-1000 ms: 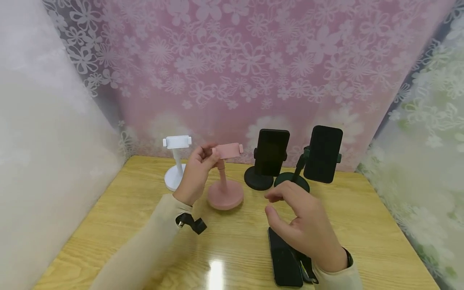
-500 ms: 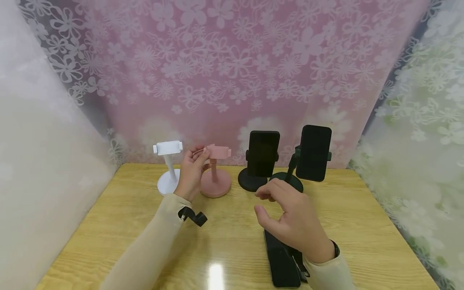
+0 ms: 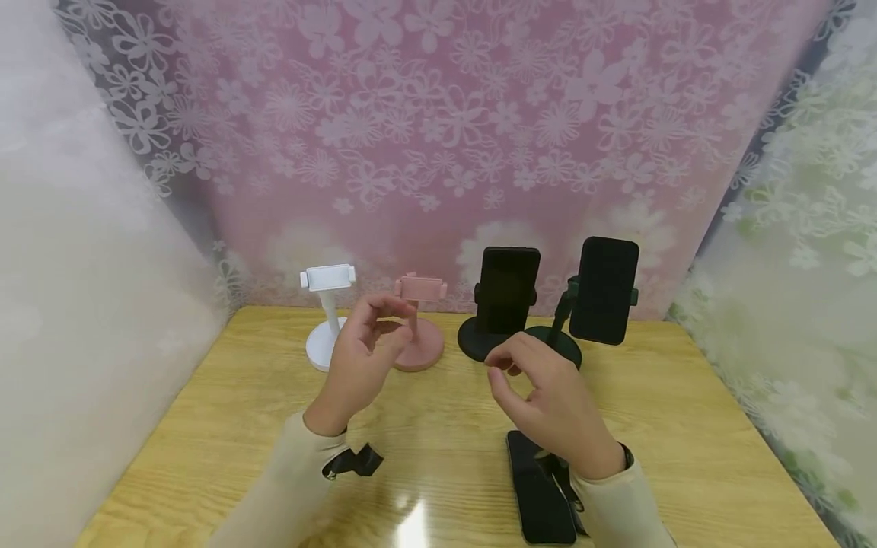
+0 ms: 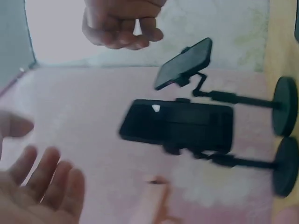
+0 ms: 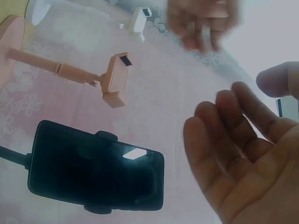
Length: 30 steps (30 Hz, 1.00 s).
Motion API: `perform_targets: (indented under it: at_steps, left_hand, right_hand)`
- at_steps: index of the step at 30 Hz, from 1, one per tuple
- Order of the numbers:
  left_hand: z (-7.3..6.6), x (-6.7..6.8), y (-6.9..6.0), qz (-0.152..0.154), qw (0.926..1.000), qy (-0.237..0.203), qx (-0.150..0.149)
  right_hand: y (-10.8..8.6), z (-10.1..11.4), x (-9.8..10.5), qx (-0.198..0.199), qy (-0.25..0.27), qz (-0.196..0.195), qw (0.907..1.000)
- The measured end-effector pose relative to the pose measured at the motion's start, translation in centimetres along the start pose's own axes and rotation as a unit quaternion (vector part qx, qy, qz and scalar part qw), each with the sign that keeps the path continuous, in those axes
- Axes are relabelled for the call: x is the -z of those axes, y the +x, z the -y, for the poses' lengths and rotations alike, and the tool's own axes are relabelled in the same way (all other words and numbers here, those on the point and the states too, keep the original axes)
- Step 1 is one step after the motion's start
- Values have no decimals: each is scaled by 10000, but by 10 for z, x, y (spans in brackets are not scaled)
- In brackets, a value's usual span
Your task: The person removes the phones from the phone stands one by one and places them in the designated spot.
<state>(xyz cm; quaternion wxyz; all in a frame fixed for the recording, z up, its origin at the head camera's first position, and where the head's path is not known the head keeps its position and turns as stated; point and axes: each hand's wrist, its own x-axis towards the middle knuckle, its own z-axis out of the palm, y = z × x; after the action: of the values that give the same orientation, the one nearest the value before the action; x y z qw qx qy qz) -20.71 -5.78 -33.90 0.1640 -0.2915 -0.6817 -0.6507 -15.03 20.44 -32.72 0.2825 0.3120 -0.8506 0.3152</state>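
Observation:
My left hand [image 3: 363,361] hovers in front of the pink phone stand [image 3: 421,346], fingers loosely bent, with nothing in its grasp. Left of that stand is a white phone stand [image 3: 327,278], its clamp holding no phone. My right hand [image 3: 555,403] hangs in the air, fingers relaxed, holding nothing; in the right wrist view its palm [image 5: 261,182] is bare. Below it a black phone [image 3: 541,495] lies flat on the table, partly covered by the hand and wrist strap. Behind, a black stand [image 3: 473,342] and a dark green stand [image 3: 565,350] each clamp a dark-screened phone.
The wooden table [image 3: 438,426] ends at a pink floral curtain [image 3: 445,152] at the back. Pale cloth walls close in the left and right sides. A small dark object, mostly hidden, lies beside the flat phone.
My left hand first held the pink stand's clamp, and the stand moved back toward the curtain, level with the others. Now the hand has let go and drawn nearer. The right hand barely moved.

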Motion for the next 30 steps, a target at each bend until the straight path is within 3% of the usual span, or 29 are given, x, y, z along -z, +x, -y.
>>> perform_targets:
  at_steps: [3, 6, 8, 10, 13, 16, 23, 28, 30]
  left_hand:
    - [-20, 8, -6, 384, 9951, 574, -707]
    - [-30, 18, -9, 590, 9876, 1091, -957]
    - [-27, 23, -7, 852, 9842, 1370, -725]
    - [-19, 26, -2, 1223, 9785, 1639, -281]
    - [-1, 30, 4, 1657, 9628, 2074, 496]
    - [12, 34, 6, 1779, 9518, 2308, 956]
    - [15, 41, 4, 1672, 9536, 2274, 1048]
    - [14, 41, 3, 1722, 9559, 2105, 1107]
    - [14, 40, 3, 1737, 9582, 1992, 1090]
  right_hand:
    - [0, -2, 1, 24, -7, -93, 10000]
    - [2, -4, 1, -42, 132, -174, 9998]
    - [2, -6, -1, -123, 219, -171, 9995]
    - [3, -9, -4, -231, 254, -115, 9993]
    - [5, -13, -10, -400, 212, 13, 9990]
    - [5, -19, -15, -646, 93, 23, 9979]
    - [3, -35, -24, -1704, 42, -203, 9852]
    - [4, -50, -28, -2592, 306, -335, 9648]
    - [4, -55, -28, -2911, 293, -82, 9562]
